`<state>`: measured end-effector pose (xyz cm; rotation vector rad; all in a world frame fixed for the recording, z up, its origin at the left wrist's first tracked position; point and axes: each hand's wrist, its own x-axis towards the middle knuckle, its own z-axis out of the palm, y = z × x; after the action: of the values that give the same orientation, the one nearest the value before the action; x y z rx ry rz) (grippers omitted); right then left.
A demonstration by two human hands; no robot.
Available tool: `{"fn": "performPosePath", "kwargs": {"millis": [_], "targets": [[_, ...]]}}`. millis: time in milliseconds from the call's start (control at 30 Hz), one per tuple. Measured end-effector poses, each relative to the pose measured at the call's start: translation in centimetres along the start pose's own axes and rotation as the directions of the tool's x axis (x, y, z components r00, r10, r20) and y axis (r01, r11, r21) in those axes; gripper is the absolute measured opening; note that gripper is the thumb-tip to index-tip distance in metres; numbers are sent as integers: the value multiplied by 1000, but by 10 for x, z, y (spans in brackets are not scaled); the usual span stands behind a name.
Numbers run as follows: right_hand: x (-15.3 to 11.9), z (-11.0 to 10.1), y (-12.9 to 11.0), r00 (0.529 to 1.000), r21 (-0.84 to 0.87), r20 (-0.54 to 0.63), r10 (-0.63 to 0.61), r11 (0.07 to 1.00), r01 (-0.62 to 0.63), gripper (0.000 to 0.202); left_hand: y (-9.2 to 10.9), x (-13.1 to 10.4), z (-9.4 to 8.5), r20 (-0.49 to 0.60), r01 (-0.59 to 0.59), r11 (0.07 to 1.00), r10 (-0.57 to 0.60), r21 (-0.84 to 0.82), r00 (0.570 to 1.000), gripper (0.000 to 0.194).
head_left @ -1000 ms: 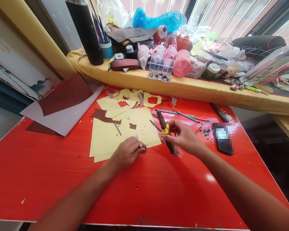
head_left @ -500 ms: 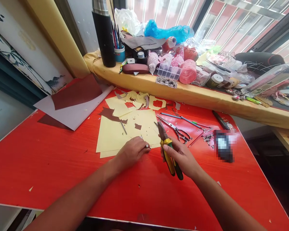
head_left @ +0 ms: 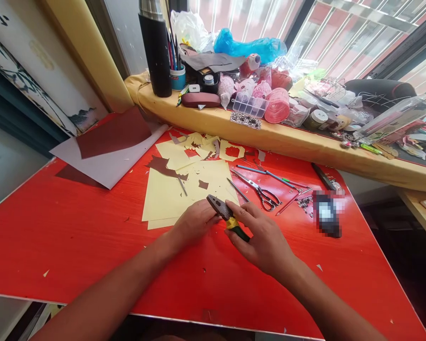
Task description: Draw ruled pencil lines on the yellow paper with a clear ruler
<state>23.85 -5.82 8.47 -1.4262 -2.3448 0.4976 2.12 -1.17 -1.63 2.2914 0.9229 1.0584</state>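
At twelve o'clock, a blue cup (head_left: 178,78) held brushes. Our right hand (head_left: 261,237) gripped pliers (head_left: 227,217), now swung leftward to touch our closed left hand (head_left: 194,222).

pliers (head_left: 223,213) swung from upright to pointing left — nose now meeting left hand (head_left: 195,221), right hand (head_left: 261,237) lower

Bright daylight thru window (head_left: 305,28), glare on red table (head_left: 74,237), wide-angle warp at edges.
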Motion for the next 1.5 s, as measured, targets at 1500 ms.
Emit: {"fn": "performPosePath", "kwargs": {"millis": [1500], "targets": [[83,54,50,994,-335,42,99,939,-79,48,4,3,-14,88,230,965,-219,-130,972,28]]}}
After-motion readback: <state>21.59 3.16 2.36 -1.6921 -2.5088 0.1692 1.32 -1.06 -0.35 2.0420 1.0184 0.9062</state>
